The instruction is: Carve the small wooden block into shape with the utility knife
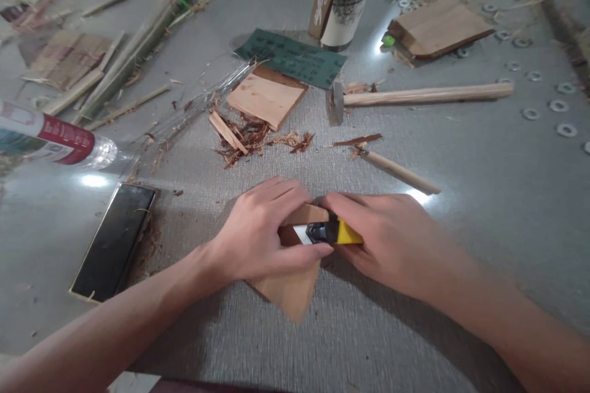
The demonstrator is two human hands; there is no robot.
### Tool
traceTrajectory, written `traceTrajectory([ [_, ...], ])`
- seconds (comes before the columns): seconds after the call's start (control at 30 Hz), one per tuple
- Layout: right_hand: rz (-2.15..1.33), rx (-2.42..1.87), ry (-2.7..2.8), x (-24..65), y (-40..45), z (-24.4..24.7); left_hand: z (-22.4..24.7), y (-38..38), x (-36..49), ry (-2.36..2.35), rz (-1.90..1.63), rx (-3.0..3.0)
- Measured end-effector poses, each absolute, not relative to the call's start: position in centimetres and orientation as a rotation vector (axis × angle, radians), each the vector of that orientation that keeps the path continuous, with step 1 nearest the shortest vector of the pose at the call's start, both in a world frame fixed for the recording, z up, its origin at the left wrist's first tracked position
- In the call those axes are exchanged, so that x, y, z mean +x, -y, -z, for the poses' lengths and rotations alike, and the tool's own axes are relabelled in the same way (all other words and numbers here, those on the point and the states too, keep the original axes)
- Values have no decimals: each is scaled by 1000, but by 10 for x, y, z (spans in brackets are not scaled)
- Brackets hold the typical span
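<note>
My left hand (265, 230) grips a flat piece of wood (290, 291), with the fingers over its far side and the thumb along the near side. One corner of the wood points down toward me. In my right hand (391, 236) is a yellow and black utility knife (349, 232), its fingers wrapped round the handle. The knife's blade (302, 234) points left and lies against the wood, between my left thumb and fingers. My left thumb tip is close to the knife's black nose. My left palm hides part of the wood.
Ahead lie wood shavings (258, 138), a square wood block (267, 98), green sandpaper (295, 55) and a hammer (428, 95). A thin stick (399, 172) lies beyond my right hand. At left are a black phone (115, 239) and a plastic bottle (59, 138). Several washers (558, 105) lie at right.
</note>
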State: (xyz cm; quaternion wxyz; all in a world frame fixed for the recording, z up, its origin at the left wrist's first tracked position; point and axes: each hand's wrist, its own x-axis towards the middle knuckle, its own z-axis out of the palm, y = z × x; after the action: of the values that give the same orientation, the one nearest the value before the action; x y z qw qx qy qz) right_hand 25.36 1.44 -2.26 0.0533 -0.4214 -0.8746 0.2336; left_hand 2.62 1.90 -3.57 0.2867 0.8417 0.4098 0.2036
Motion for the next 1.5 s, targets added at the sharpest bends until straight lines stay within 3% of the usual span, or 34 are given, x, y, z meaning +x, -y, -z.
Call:
traceTrajectory([
  [1.5,-669,-1282,2673,254,-14,23,35,-19,26,-1095,-561,2288],
])
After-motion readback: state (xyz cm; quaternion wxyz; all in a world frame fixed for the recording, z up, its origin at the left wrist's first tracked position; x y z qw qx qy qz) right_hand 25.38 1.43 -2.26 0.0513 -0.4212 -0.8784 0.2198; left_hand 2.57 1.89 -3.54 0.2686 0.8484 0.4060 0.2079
